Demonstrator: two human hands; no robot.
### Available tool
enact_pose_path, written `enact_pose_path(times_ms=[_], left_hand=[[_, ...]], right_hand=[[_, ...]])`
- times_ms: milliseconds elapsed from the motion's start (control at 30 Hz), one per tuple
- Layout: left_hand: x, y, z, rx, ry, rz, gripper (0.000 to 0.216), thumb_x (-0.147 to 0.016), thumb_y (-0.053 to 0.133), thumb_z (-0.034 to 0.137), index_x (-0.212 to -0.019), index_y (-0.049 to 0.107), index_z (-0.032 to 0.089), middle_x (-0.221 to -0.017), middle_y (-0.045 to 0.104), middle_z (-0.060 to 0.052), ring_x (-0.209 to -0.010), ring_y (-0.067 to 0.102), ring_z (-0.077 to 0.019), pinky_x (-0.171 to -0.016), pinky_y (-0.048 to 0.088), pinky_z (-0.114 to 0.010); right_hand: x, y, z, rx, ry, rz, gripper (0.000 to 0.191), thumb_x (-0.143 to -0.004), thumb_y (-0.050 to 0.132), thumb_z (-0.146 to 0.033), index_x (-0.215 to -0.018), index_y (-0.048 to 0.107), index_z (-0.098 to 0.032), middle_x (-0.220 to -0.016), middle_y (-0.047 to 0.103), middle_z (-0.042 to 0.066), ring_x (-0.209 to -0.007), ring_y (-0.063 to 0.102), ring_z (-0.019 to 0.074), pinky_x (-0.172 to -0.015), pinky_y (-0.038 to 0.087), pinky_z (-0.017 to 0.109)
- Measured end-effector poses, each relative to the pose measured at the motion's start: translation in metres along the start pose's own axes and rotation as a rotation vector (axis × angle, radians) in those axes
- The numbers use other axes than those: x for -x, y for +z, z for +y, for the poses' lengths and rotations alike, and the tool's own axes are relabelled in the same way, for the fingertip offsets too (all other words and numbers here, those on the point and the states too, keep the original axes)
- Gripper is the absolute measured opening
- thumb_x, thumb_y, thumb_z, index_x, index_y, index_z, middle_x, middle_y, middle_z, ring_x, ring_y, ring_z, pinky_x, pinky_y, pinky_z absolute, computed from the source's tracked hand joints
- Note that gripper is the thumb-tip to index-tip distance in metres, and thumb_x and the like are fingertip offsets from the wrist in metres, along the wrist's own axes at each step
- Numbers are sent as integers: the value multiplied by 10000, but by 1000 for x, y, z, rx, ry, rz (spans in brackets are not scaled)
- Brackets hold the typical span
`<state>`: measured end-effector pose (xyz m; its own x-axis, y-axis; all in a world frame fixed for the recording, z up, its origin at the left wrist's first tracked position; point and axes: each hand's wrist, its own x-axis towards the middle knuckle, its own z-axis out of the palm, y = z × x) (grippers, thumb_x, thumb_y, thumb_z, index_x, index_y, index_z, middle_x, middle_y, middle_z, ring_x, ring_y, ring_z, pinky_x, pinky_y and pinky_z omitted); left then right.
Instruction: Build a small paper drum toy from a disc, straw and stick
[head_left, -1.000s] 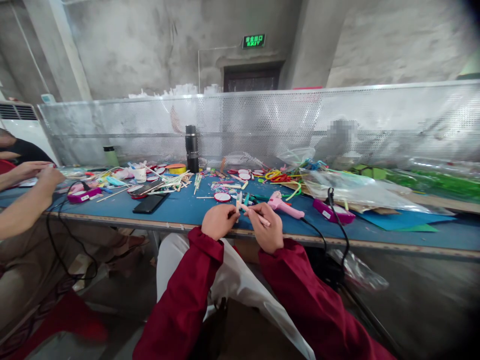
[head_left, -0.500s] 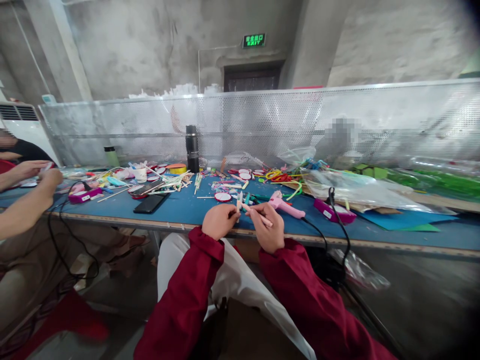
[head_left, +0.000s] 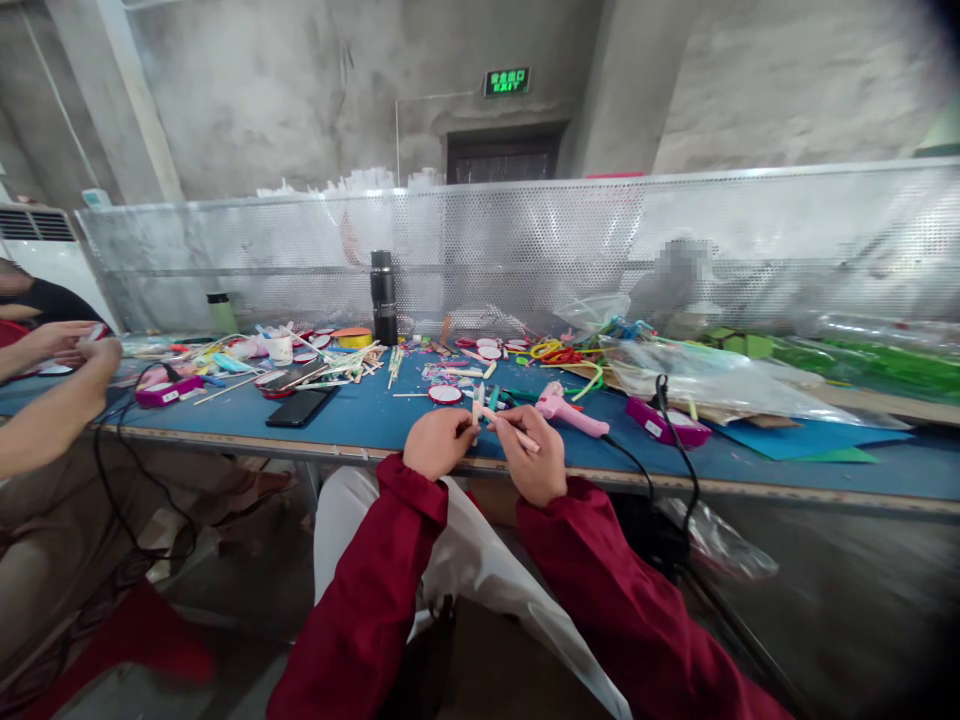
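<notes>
My left hand (head_left: pixel 439 442) is closed in a pinch on a pale flat stick (head_left: pixel 478 400), held upright just over the front of the table. Between the fingers of my right hand (head_left: pixel 536 460) lies a slim pale-pink stick (head_left: pixel 527 438), tilted, with its far end at the flat stick. Whether the two sticks touch, I cannot tell. Past my right hand a pink glue gun (head_left: pixel 574 413) rests on the table, its cord running off to the right. A round white disc with a red rim (head_left: pixel 445 394) lies beyond my left hand.
On the blue table (head_left: pixel 360 425) are a black phone (head_left: pixel 301 407), a black bottle (head_left: pixel 384 300), piled craft sticks (head_left: pixel 352 365) and a purple box (head_left: pixel 667 422) with a black cable. Clear plastic bags (head_left: pixel 735 375) lie at right. Another person's hands (head_left: pixel 82 345) work at far left.
My two hands and their sticks stay almost where they were. The other person's hand at far left has shifted slightly.
</notes>
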<state>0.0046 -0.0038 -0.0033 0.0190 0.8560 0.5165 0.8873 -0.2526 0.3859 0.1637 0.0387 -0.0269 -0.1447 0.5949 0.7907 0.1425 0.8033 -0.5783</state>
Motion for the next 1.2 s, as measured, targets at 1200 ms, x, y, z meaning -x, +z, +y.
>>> enact_pose_path(times_ms=[1200], left_hand=[[-2,1,-5,36,-13,-26,295,-923,512,379,-732,657,206,-775,695,-12,-748,598,-151,-676,381,-243]], right_hand=[[1,-1,0,40,-1,-23,113,-896,560,-290,-832,623,-221,-775,711,16,-682,638,156,-616,457,260]])
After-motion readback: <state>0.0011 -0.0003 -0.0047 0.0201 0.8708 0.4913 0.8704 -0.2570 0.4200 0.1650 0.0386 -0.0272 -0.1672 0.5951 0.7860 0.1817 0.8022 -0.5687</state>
